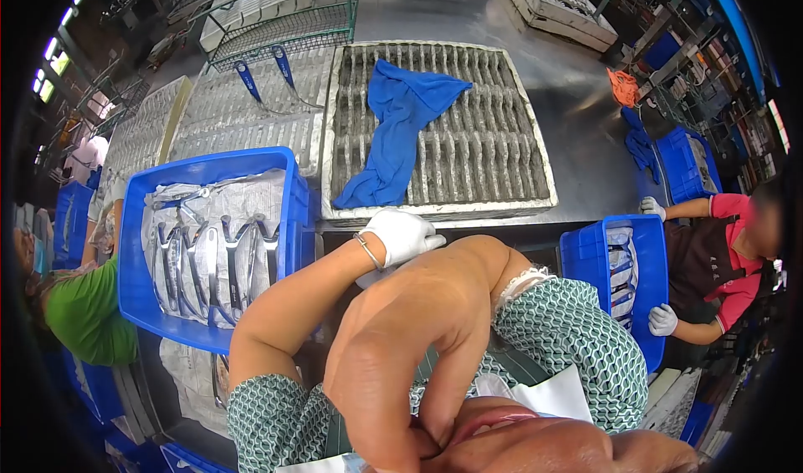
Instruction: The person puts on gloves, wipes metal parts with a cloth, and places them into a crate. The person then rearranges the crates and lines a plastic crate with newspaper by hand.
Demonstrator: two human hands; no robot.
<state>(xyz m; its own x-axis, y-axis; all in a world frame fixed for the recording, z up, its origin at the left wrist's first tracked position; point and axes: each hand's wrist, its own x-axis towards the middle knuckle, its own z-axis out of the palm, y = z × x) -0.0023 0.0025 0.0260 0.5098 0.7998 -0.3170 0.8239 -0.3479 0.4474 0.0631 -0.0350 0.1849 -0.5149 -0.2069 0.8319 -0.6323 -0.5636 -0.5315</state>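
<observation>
My left hand (400, 237), in a white glove with a bracelet at the wrist, is held at the front edge of the bench. Its fingers are curled in; whatever they hold is hidden. My bare right hand (393, 347) is raised close to the camera, bent toward my lower face. Its fingers press together there, and their contents do not show. Beyond the left hand, a blue cloth (397, 130) lies crumpled over a grimy white slotted tray (489, 138). Left of my left arm stands a blue tub (293, 214) with several curved, shiny metal frames (222, 260) on whitish sheeting.
Two blue-handled tools (265, 78) rest on another slotted tray at the back left, before a green wire rack (288, 34). At right, a person (698, 264) with white gloves stands by a blue tub (585, 264). A green-sleeved person (92, 310) is at left.
</observation>
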